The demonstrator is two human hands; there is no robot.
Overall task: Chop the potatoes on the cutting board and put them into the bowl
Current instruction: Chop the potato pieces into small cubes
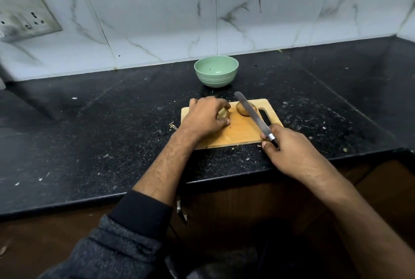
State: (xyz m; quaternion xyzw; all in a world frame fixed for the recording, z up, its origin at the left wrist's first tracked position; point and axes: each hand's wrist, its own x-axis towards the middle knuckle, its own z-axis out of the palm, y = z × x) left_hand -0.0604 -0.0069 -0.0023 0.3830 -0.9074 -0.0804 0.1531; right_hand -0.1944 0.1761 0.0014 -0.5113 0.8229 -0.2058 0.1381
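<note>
sleeve [125, 240]: dark grey knit with a black cuff, on the left forearm, nearest the camera.
counter [112, 144]: black speckled stone, scattered with pale crumbs.
right hand [289, 150]: fingers curled round the black handle of the knife.
knife [251, 112]: long steel blade, slanting up and away over the board's right side, crossing in front of the right potato.
left hand [205, 117]: fingers curled over the left potato, holding it on the board.
board [235, 130]: light wood, slot handle at its right end, lying near the counter's front edge.
potatoes: left one [224, 113] mostly hidden under the fingers; right one [243, 109] beside it, apart, by the slot.
bowl [216, 71]: pale green, upright, just behind the board, near the wall.
wall [157, 20]: white marbled tile; a switch plate [24, 14] at far left.
</note>
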